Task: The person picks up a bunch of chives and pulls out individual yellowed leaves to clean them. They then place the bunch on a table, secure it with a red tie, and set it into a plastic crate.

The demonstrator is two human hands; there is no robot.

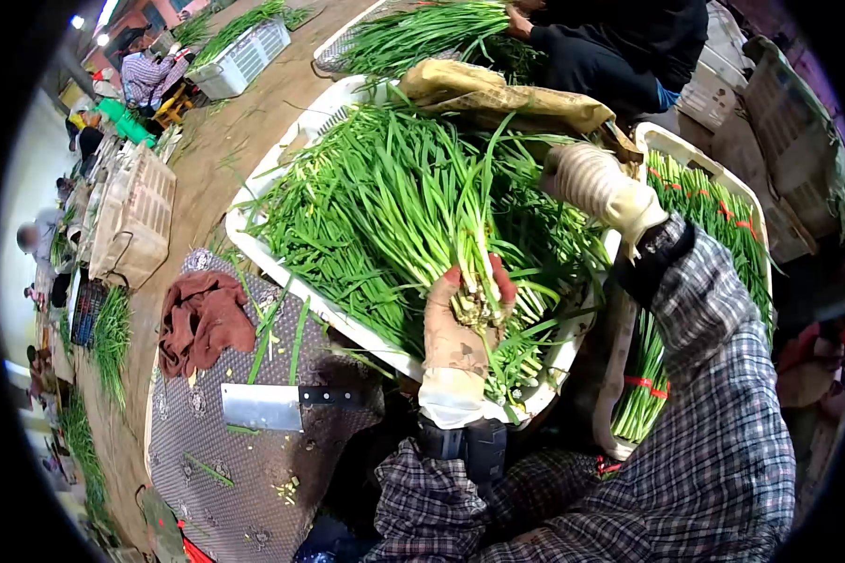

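Grips a green bunch [441, 211] in the left hand [460, 328], with fingers curled round pale, dirt-flecked root ends. Fans long, narrow leaves toward upper left, over the white basket [239, 225] at frame centre. Cannot tell whether the right hand [603, 183], upper right of centre, is spread or pinching.

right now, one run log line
left gloved hand: holds green leafy stalks by pale ends | right gloved hand: near yellow-brown sheet | black-handled cleaver: on patterned mat

Cleaver [286, 400]: on mat [183, 436], our left
Cloth [205, 324]: behind cleaver
Greens [347, 220]: in crate [302, 293] before us
Bundles [640, 399]: right, in basket [607, 403]
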